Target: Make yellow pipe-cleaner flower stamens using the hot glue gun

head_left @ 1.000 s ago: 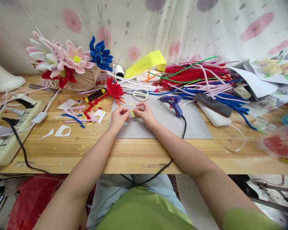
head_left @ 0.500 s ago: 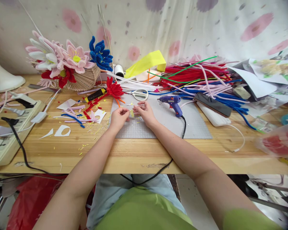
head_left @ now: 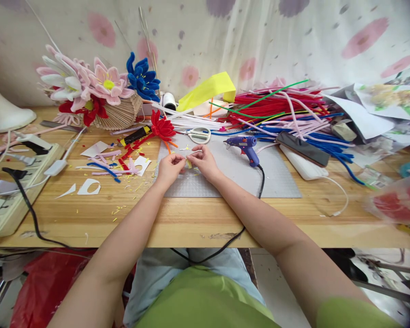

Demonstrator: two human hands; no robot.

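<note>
My left hand (head_left: pixel 170 172) is closed in a pinch above the cutting mat's left part. Close beside it, my right hand (head_left: pixel 207 164) also pinches with thumb and fingertips. Between the fingertips shows a small yellow piece (head_left: pixel 189 164), thin like a paper or felt strip; the fingers partly hide it. Under and around the hands lies the grey cutting mat (head_left: pixel 276 182), with tiny yellow scraps on it. Just beyond the fingers rest white-handled scissors (head_left: pixel 200 135). A blue glue gun (head_left: pixel 246 148) lies to the right of my right hand.
A red pipe-cleaner flower (head_left: pixel 162 126) and a yellow-black cutter (head_left: pixel 135 135) lie left of the scissors. Behind are a yellow sheet (head_left: pixel 208 91) and bundled pipe cleaners (head_left: pixel 276 105). A phone (head_left: pixel 304 149) sits right, a power strip (head_left: pixel 27 191) left. The glue gun's cord crosses the table edge.
Both hands stay nearly in place, with small finger movements. The yellow piece between the fingertips has shifted slightly and shows less of itself.
</note>
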